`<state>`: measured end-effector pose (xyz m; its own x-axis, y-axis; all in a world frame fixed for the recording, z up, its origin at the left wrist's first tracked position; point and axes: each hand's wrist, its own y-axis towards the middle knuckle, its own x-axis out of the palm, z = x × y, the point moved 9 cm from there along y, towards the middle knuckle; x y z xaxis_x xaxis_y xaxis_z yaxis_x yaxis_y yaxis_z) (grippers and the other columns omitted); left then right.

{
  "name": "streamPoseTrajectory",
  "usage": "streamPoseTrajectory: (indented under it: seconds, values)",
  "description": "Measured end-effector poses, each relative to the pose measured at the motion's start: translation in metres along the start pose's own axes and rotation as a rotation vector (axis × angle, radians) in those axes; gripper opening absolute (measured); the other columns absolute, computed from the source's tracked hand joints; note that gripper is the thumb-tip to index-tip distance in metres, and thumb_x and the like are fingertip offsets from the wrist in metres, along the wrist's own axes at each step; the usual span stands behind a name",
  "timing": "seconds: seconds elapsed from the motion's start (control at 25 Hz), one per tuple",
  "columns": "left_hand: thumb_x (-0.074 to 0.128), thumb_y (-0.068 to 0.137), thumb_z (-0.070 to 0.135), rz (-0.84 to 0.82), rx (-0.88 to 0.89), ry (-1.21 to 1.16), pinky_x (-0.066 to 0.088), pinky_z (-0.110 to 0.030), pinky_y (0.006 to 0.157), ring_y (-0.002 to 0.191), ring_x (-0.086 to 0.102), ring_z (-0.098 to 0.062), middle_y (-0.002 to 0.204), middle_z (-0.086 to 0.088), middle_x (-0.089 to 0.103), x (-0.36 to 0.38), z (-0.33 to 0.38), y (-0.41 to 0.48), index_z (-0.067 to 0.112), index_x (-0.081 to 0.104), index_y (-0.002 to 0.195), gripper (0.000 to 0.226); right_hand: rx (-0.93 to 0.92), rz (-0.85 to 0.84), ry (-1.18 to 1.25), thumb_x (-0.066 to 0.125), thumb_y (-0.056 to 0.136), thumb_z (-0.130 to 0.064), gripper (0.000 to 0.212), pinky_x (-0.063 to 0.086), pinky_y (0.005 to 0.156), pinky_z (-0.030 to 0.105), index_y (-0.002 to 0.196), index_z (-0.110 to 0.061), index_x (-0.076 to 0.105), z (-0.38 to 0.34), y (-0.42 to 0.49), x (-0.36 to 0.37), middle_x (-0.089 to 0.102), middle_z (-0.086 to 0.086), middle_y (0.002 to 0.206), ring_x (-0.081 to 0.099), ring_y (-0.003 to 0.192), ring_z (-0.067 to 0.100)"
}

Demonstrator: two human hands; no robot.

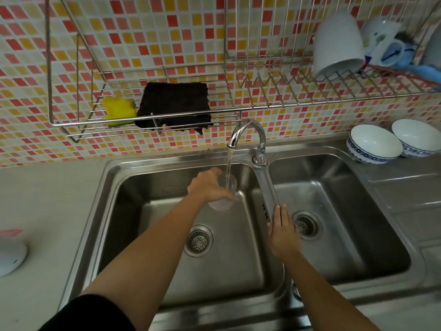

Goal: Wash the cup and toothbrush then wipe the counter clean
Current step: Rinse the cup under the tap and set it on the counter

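Near the centre of the frame, a clear, transparent plastic cup (224,203) is gripped from the side by the left hand (210,187), with fingers and thumb curled round its wall. It is held, seemingly tilted, under the stream of water (228,161) from the curved chrome faucet (248,132), above the left basin of the stainless-steel double sink (267,185). The right hand (282,231) is kept flat with straight fingers, holding nothing, at the divider between the basins, right of centre.

Rinsing the cup appears to be the step in hand. It is done well if the mouth is kept under the stream, the cup is turned so that every side of the wall is flushed, and the water is tipped into the basin rather than onto the pale grey desk (47,199). The free right hand could be brought in to rub the inside.

No toothbrush can be found anywhere in view. The cup's rim is hard to make out against water and steel, and how full it is cannot be told. At the left edge a white rounded object (9,256) is cut off and cannot be identified.
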<state>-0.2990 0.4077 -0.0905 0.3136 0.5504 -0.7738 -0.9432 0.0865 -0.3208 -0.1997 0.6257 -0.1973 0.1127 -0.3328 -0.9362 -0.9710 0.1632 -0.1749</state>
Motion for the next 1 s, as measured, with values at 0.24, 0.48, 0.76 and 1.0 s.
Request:
streamPoseTrajectory:
  seconds: [0.24, 0.48, 0.76, 1.0]
  values:
    - [0.082, 0.057, 0.039, 0.028, 0.079, -0.086, 0.044, -0.03, 0.091, 0.116, 0.053, -0.021, 0.131, 0.001, 0.055, -0.012, 0.008, -0.001, 0.026, 0.045, 0.132, 0.085, -0.002, -0.026, 0.006, 0.022, 0.099, -0.033, 0.058, 0.014, 0.116, 0.047, 0.149, -0.012, 0.0, 0.001, 0.0, 0.003, -0.002, 0.008, 0.158, 0.004, 0.145, 0.025]
    - [0.082, 0.063, 0.036, -0.014, 0.181, -0.122, 0.041, -0.025, 0.085, 0.112, 0.053, -0.019, 0.126, 0.0, 0.056, -0.014, 0.012, -0.005, 0.025, 0.045, 0.134, 0.08, -0.005, -0.011, 0.027, 0.025, 0.099, -0.032, 0.058, 0.015, 0.116, 0.048, 0.149, -0.011, 0.003, 0.0, 0.001, 0.002, 0.001, 0.009, 0.158, 0.006, 0.145, 0.026]
    - [0.082, 0.059, 0.042, -0.009, 0.174, -0.083, 0.042, -0.028, 0.088, 0.114, 0.053, -0.02, 0.126, 0.003, 0.056, -0.01, 0.008, -0.004, 0.031, 0.046, 0.131, 0.082, -0.007, -0.004, 0.028, 0.027, 0.099, -0.032, 0.059, 0.019, 0.116, 0.046, 0.148, -0.009, 0.004, 0.001, 0.002, 0.003, 0.004, 0.011, 0.157, 0.011, 0.144, 0.029]
    - [0.082, 0.057, 0.043, -0.033, 0.141, -0.057, 0.042, -0.027, 0.09, 0.115, 0.052, -0.019, 0.127, 0.005, 0.056, -0.008, 0.0, -0.005, 0.032, 0.047, 0.131, 0.083, -0.01, 0.013, 0.022, 0.024, 0.098, -0.035, 0.059, 0.02, 0.115, 0.046, 0.148, -0.008, 0.007, 0.0, 0.001, 0.001, 0.007, 0.013, 0.157, 0.013, 0.144, 0.03]
